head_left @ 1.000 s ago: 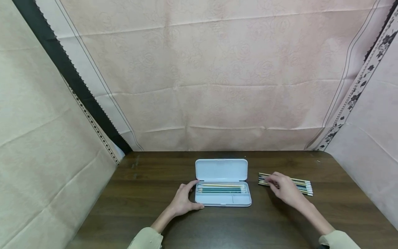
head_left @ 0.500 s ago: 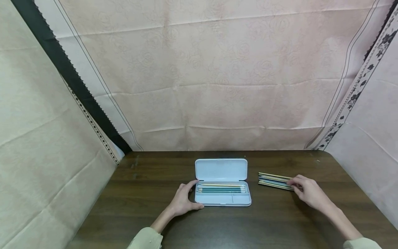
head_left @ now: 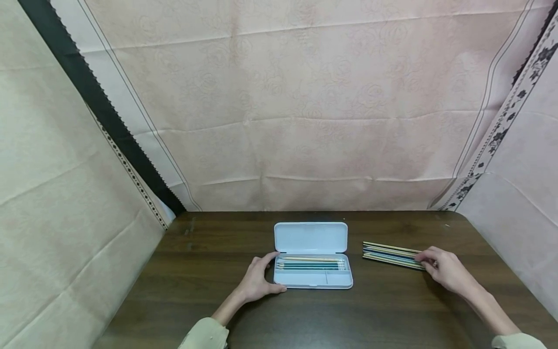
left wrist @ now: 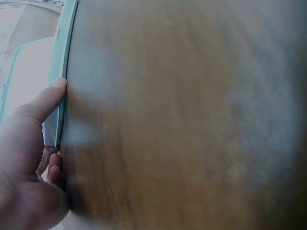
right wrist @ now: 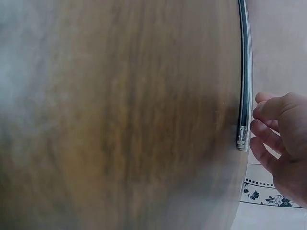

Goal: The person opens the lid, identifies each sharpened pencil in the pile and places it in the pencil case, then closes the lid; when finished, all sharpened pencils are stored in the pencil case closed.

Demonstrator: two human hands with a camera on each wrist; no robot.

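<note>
An open light-blue pencil case (head_left: pixel 305 280) lies on the table, its lid tipped back. Several green and yellowish pencils (head_left: pixel 310 264) fill its rear compartment. My left hand (head_left: pixel 256 281) grips the case's left end, thumb at the front corner and a finger at the rear corner. In the left wrist view the thumb (left wrist: pixel 50 98) presses the case's front edge. My right hand (head_left: pixel 446 271) is at the right end of a row of loose pencils (head_left: pixel 390 254), fingers loosely bent over them. The right wrist view shows those fingers (right wrist: pixel 264 136) beside an eraser end (right wrist: pixel 241 139); no pencil shows between them.
The dark wooden table (head_left: pixel 305 320) extends around the case and the loose pencils. Pale patterned cloth (head_left: pixel 305 121) hangs behind the table's back edge and on both sides. The case's raised lid (head_left: pixel 311 237) stands at its rear.
My right hand has moved rightward along the loose pencils, from near their left end to their eraser ends. The pencils' left ends, the case and my left hand have stayed put.
</note>
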